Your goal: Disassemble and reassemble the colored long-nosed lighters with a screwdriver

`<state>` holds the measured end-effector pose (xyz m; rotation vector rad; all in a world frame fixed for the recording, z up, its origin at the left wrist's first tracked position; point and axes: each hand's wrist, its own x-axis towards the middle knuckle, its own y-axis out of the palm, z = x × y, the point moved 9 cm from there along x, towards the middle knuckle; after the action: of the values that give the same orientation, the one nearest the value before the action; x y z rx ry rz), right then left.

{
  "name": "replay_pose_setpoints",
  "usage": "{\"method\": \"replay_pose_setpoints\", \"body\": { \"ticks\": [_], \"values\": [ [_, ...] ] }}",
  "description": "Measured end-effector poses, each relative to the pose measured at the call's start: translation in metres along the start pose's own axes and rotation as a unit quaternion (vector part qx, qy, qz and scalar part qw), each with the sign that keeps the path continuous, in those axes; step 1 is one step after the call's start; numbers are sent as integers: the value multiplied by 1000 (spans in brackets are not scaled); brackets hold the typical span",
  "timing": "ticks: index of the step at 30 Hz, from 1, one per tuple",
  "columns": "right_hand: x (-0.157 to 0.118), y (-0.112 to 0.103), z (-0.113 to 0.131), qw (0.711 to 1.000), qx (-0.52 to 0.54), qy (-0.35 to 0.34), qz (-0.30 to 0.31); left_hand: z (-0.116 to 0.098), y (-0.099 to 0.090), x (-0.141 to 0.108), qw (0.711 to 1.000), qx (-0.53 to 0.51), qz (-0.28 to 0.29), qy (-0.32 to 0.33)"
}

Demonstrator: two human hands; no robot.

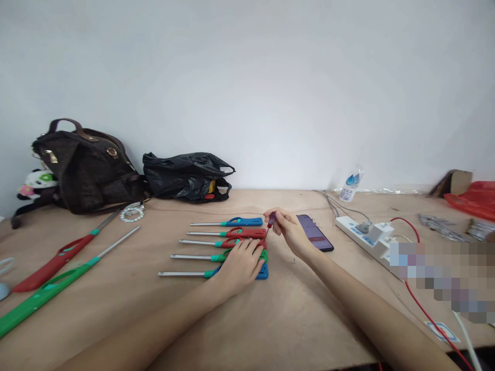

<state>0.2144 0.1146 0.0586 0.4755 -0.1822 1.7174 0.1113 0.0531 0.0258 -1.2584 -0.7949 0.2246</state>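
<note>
We find the left hand point(240, 262) spread over the lighters point(218, 243) on the table point(286, 324); the right hand point(289, 231) pinches a screwdriver point(271, 220) near their handle ends; we advise firm bracing, shaft straight.

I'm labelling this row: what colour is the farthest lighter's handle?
The farthest lighter's handle is blue, seen best in the head view.

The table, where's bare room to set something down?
The table has bare patches between the angled green lighter and the row of lighters, between your left forearm and right forearm, and by the wall right of the black plastic bag. Crowded: right, with phone and power strip; back left, with dark bag.
</note>
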Motion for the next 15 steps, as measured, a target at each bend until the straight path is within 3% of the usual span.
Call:
{"method": "replay_pose_setpoints", "body": {
  "ticks": [11,15],
  "values": [
    [-1,-2,1,999,-35,-7,-11,0,0,-1,1000,-2,2,-2],
    [-1,-1,-2,1000,-2,-8,-14,0,0,-1,1000,-8,-3,0]
  ]
}}
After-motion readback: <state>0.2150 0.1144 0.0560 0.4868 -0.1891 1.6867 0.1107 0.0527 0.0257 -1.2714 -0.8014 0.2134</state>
